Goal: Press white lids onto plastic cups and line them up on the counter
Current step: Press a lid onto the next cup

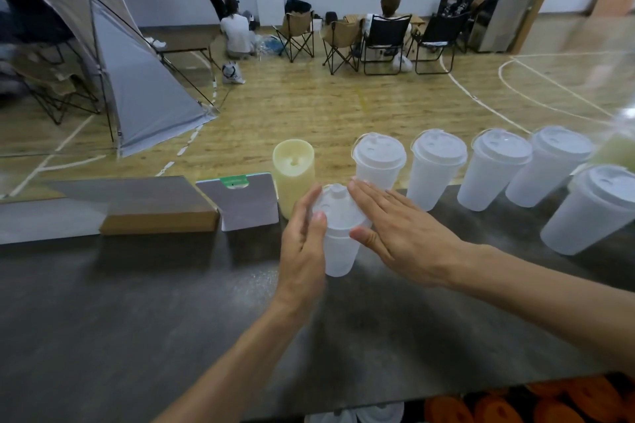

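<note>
A frosted plastic cup (338,251) with a white lid (335,208) on top stands on the dark counter (137,302) between my hands. My left hand (304,240) lies flat against its left side, fingers straight, thumb on the lid's rim. My right hand (395,230) is flat too, its fingers resting on the lid's right edge. Along the counter's far edge stand several lidded cups in a row, the nearest (378,161) just behind my right hand, others (436,168) to the right. One more lidded cup (594,209) stands closer at the far right.
A pale yellow cylinder (293,175) stands left of the cup row. A small grey card stand (245,203) and a flat brown box (151,206) sit further left. More lids (360,415) and orange rolls (536,405) lie below the counter's near edge.
</note>
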A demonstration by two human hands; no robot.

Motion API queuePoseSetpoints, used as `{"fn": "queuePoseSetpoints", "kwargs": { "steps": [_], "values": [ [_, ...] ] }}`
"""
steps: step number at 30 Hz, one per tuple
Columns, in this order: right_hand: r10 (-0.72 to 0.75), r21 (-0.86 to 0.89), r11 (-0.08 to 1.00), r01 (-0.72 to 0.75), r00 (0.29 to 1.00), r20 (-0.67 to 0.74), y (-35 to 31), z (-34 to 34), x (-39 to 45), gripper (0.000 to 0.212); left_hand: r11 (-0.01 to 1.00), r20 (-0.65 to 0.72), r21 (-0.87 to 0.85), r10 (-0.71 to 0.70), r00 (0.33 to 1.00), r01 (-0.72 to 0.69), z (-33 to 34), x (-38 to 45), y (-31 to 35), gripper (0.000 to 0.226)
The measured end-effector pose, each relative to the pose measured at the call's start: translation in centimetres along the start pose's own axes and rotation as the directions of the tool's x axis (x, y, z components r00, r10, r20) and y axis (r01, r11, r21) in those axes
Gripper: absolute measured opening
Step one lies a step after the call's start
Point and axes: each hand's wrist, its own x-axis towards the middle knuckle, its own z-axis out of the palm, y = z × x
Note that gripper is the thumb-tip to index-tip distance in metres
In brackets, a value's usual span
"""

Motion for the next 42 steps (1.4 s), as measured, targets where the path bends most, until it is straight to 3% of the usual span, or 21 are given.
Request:
{"fn": "queuePoseSetpoints", "kwargs": {
  "steps": [6, 11, 18, 24, 29, 35, 42],
  "values": [
    [-0.009, 0.008, 1.000, 0.009, 1.000, 0.005, 0.3, -0.5, 0.4, 0.071, 0.993, -0.141, -0.110, -0.062, 0.988, 0.046, -0.1, 2.2, 1.3, 0.022],
    [-0.020, 0.024, 1.000, 0.020, 1.000, 0.013, 0.5, -0.4, 0.3, 0.071, 0.970, -0.117, -0.224, -0.120, 0.986, 0.092, -0.4, 2.5, 0.5, 0.022],
    [-0.025, 0.015, 1.000, 0.024, 0.998, 0.055, 0.7, -1.0, 0.4, 0.071, 0.956, -0.065, -0.175, -0.251, 0.966, 0.237, -0.5, 5.1, 1.9, 0.015],
    [-0.035, 0.041, 0.999, 0.033, 0.998, 0.056, 1.0, -0.6, 0.7, 0.071, 0.990, -0.055, -0.056, -0.132, 0.990, 0.129, -0.2, 5.1, 1.3, 0.014],
    [-0.039, 0.066, 0.997, 0.035, 0.998, 0.056, 1.1, -0.3, 0.6, 0.071, 0.978, -0.025, 0.083, -0.192, 0.981, 0.194, -0.5, 5.7, 2.3, 0.014],
    [-0.050, 0.101, 0.994, 0.048, 0.999, 0.019, 1.1, -0.4, 0.6, 0.072, 0.945, 0.073, 0.069, -0.323, 0.944, 0.318, 0.5, 6.6, 3.8, 0.006],
    [-0.060, 0.143, 0.988, 0.061, 0.998, -0.015, 1.4, -0.2, 0.8, 0.073, 0.950, 0.082, 0.103, -0.304, 0.949, 0.295, 0.7, 6.7, 3.0, 0.005]
  ]
}}
